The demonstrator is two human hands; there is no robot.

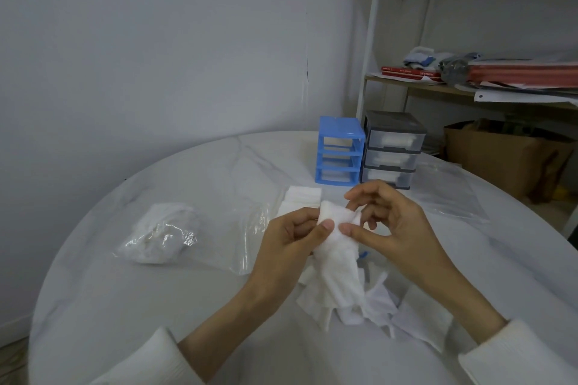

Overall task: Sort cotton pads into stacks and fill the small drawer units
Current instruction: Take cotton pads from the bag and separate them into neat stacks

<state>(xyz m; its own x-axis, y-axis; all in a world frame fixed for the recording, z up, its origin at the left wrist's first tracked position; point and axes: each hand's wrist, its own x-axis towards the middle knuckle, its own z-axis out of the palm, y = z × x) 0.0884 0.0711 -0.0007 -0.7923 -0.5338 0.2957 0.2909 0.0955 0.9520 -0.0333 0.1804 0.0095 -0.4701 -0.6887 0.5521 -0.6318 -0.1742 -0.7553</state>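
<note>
Left hand (289, 239), right hand (387, 222) pinch cotton pads (337, 247) between thumbs and fingers, above table (156, 306).

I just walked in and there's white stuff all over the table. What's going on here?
A person is sorting cotton pads at a round white marble-look table. Both the left hand and the right hand pinch a bunch of white cotton pads above a loose pile of white pads. A neat stack of pads lies behind. A blue plastic drawer unit and a grey drawer unit stand at the far edge.
</note>
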